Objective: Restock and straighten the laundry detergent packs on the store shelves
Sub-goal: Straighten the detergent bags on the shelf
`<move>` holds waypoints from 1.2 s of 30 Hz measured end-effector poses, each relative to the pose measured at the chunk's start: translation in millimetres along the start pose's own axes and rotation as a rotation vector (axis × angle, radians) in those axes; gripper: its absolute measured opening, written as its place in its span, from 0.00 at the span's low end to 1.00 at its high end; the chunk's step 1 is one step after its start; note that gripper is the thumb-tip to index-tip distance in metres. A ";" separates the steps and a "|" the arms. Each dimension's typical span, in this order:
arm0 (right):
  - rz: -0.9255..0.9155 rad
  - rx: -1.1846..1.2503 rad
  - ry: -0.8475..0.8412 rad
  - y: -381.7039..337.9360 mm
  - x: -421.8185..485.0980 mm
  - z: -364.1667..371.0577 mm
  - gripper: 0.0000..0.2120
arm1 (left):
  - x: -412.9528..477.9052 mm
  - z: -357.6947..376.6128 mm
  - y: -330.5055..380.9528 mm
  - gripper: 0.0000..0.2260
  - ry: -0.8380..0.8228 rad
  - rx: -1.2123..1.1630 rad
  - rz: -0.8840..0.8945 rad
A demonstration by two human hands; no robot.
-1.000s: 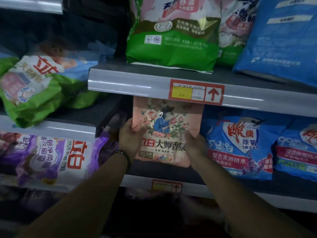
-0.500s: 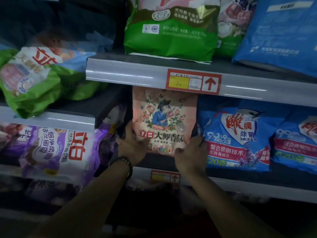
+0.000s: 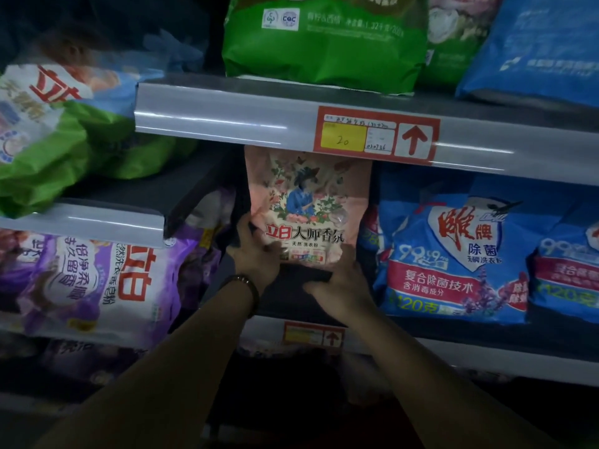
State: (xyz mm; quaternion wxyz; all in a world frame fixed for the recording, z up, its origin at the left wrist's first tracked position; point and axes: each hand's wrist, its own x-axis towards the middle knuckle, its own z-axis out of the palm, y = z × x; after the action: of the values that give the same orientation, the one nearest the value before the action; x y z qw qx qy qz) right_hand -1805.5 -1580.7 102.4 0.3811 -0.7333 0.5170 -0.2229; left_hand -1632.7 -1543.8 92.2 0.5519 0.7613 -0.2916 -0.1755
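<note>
A pink detergent pack (image 3: pixel 308 202) with a flower picture stands upright on the dark middle shelf (image 3: pixel 291 306), its top tucked under the upper shelf rail. My left hand (image 3: pixel 254 254) grips its lower left corner, thumb on the front. My right hand (image 3: pixel 342 286) holds its lower right edge from below, fingers curled at the bottom of the pack. A dark bracelet is on my left wrist.
Blue packs (image 3: pixel 450 251) stand right of the pink one. Purple packs (image 3: pixel 97 280) lie left on a lower shelf, green packs (image 3: pixel 58 137) above them. A green pack (image 3: pixel 324 47) and blue pack (image 3: pixel 534 50) sit on the upper shelf. Its rail carries a red price tag (image 3: pixel 377 136).
The pink pack has gone further back and upright onto the shelf. Both hands slid down from its sides to its bottom corners.
</note>
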 end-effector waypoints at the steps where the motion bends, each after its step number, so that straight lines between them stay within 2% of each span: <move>1: 0.004 -0.003 -0.005 0.5 7.1 -0.1 0.51 | 7.2 3.9 -0.5 0.35 0.001 0.000 0.004; 5: 0.003 -0.019 -0.025 3.1 36.4 3.1 0.58 | 31.0 17.9 4.3 0.38 -0.002 0.011 0.027; 9: -0.054 -0.094 0.021 16.5 53.0 8.0 0.59 | 34.6 31.0 -3.5 0.41 0.124 0.037 0.013; 13: -0.081 -0.148 -0.012 25.8 53.5 6.3 0.61 | 36.3 34.2 -9.5 0.32 0.184 0.023 0.037; 15: -0.082 -0.120 -0.042 25.9 52.7 1.9 0.61 | 25.8 34.9 -3.7 0.28 0.210 0.122 0.098; 16: -0.086 -0.110 -0.067 26.4 51.0 -1.0 0.61 | 18.6 35.7 -2.2 0.28 0.200 0.203 0.145; 18: -0.079 -0.119 -0.143 31.7 39.9 -7.7 0.61 | 2.9 34.9 1.0 0.35 0.013 0.311 0.157; 20: -0.084 -0.176 -0.230 35.8 23.9 -17.8 0.56 | -10.8 26.4 0.1 0.46 -0.225 0.405 0.159; 21: -0.094 -0.226 -0.255 34.2 15.8 -25.7 0.49 | -15.5 19.3 0.2 0.47 -0.307 0.494 0.165; 24: -0.083 -0.328 -0.256 19.0 -8.3 -55.5 0.29 | -35.9 0.0 6.5 0.33 -0.412 0.724 0.325; 26: -0.093 -0.310 -0.256 6.9 -29.3 -77.0 0.20 | -56.0 -9.7 23.5 0.24 -0.430 0.726 0.384; 29: -0.146 -0.317 -0.262 -7.8 -69.9 -105.0 0.18 | -88.5 -22.2 52.9 0.13 -0.512 0.722 0.469; 32: -0.204 -0.340 -0.233 -24.2 -109.2 -132.0 0.16 | -122.0 -39.0 91.6 0.07 -0.561 0.701 0.617; 36: -0.305 -0.335 -0.112 -58.2 -155.4 -174.3 0.11 | -160.7 -70.9 159.0 0.07 -0.452 0.604 0.808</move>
State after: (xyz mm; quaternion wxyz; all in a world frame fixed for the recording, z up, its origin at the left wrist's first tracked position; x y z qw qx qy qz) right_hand -1953.7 -1483.5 265.1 0.2438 -0.8673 0.4079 -0.1479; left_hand -1754.2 -1424.1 256.6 0.2563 0.6568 -0.7090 -0.0172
